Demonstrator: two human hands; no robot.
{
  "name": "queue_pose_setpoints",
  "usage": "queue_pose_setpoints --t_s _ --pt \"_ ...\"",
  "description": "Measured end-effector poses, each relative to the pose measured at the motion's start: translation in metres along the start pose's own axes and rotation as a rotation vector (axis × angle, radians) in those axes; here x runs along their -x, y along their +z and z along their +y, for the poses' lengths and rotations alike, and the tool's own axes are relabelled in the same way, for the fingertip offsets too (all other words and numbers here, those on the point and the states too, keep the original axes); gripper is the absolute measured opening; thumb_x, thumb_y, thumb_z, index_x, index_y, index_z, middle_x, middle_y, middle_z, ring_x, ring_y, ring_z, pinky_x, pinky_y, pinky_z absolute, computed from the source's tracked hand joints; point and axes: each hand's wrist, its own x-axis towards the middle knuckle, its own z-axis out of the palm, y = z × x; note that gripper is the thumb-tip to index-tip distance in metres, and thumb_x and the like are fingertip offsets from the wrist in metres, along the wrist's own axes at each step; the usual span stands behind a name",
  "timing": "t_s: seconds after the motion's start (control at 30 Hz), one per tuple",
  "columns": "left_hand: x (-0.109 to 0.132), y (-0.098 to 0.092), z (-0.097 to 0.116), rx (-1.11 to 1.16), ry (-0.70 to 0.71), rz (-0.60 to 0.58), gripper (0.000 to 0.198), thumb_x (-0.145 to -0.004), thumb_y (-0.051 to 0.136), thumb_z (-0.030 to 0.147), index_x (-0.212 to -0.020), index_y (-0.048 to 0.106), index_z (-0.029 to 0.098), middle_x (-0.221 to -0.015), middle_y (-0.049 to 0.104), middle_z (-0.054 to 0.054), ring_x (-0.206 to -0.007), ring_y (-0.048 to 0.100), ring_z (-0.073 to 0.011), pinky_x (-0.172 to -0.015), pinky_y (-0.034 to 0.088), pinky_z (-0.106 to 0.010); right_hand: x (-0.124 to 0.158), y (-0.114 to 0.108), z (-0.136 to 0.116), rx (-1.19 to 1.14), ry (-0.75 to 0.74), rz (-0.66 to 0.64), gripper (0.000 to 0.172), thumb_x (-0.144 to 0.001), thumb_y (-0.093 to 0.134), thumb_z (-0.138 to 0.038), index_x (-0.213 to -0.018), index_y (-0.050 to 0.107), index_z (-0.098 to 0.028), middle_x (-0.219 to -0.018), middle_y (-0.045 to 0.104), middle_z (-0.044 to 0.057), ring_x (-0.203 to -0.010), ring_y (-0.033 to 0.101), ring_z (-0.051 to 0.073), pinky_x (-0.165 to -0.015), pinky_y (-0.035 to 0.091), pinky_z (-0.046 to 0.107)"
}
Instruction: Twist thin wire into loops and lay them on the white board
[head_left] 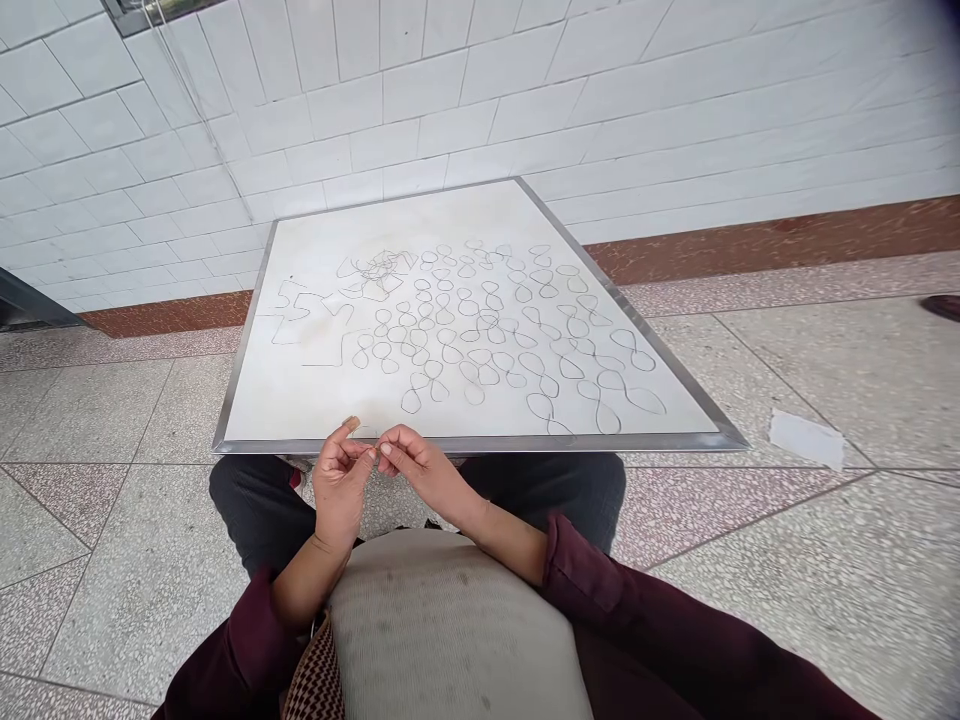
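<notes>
Looking down our own front, we see a grey top [450,620] and dark red sleeves [600,590], with knees in dark trousers [247,500] tucked under the near edge of a board. Both hands meet just over that edge. The left hand [339,490] and right hand [420,470] are each closed in a fingertip pinch, tips almost touching, on a wire [376,448] so thin we can barely make it out. A grip that fine probably suits a strand too slight for a full fist, and holding it close to the body keeps it under our eyes. The board [300,400] is white, metal-framed and lies flat before us. Spread across its middle and right are many small loops [480,330], set in rough rows, most near one another yet apart, likely so none snags its neighbour. Toward the far left lie angular zigzags [300,310] and a loose tangle [382,268]. Beyond and around the board is a speckled floor [825,360] with a paper scrap [806,438] on the right, then a white tiled wall [525,100].
</notes>
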Motion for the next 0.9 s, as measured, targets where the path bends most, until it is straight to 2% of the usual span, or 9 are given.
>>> queue_pose_setpoints --t_s 0.2,0.33,0.57,0.63,0.73,0.9 --pt "0.001 0.002 0.002 0.054 -0.034 0.016 0.044 -0.074 0.077 0.023 -0.116 0.066 0.024 -0.072 0.059 0.005 -0.067 0.06 -0.0093 -0.07 0.047 -0.024 0.0 -0.001 0.005 0.249 -0.097 0.045 0.017 -0.092 0.052 -0.036 -0.084 0.06 -0.024 -0.072 0.062 -0.001 -0.073 0.058 0.017 -0.072 0.044 0.032" --pt "0.0 0.001 0.001 0.115 -0.067 0.025 0.045 -0.072 0.078 0.021 -0.115 0.066 0.023 -0.071 0.059 0.006 -0.069 0.06 -0.0094 -0.074 0.047 -0.025 0.002 -0.002 0.002 0.421 -0.171 0.048 0.016 -0.092 0.05 -0.03 -0.082 0.062 -0.024 -0.073 0.065 0.0 -0.071 0.06 0.018 -0.069 0.043 0.031" --pt "-0.002 -0.004 0.004 0.067 -0.101 -0.031 0.044 -0.071 0.078 0.025 -0.113 0.066 0.021 -0.072 0.059 0.004 -0.073 0.059 -0.0116 -0.077 0.046 -0.027 -0.001 -0.011 0.003 0.473 -0.2 -0.013 0.021 -0.094 0.051 -0.035 -0.082 0.065 -0.024 -0.076 0.067 0.001 -0.075 0.06 0.019 -0.072 0.044 0.032" --pt "-0.003 -0.005 0.006 0.034 -0.108 -0.064 0.042 -0.072 0.077 0.025 -0.113 0.066 0.021 -0.074 0.058 0.003 -0.075 0.058 -0.0119 -0.079 0.046 -0.027 -0.002 -0.013 0.005 0.426 -0.192 0.011 0.021 -0.092 0.054 -0.039 -0.084 0.065 -0.024 -0.079 0.066 0.002 -0.076 0.058 0.019 -0.071 0.044 0.032" --pt "-0.003 -0.005 0.008 -0.009 -0.12 -0.1 0.041 -0.072 0.077 0.024 -0.111 0.067 0.021 -0.075 0.057 0.003 -0.077 0.057 -0.0124 -0.083 0.046 -0.028 -0.004 -0.013 0.007 0.233 -0.105 0.026 0.021 -0.088 0.059 -0.043 -0.094 0.064 -0.023 -0.084 0.064 0.002 -0.076 0.058 0.017 -0.07 0.046 0.031" --pt "-0.003 -0.006 0.006 -0.012 -0.13 -0.185 0.044 -0.074 0.076 0.025 -0.116 0.063 0.023 -0.077 0.056 0.003 -0.079 0.059 -0.0135 -0.087 0.047 -0.031 -0.005 -0.011 0.006 0.014 -0.03 0.022 0.024 -0.08 0.067 -0.04 -0.097 0.065 -0.023 -0.087 0.063 0.001 -0.079 0.059 0.016 -0.076 0.05 0.034"
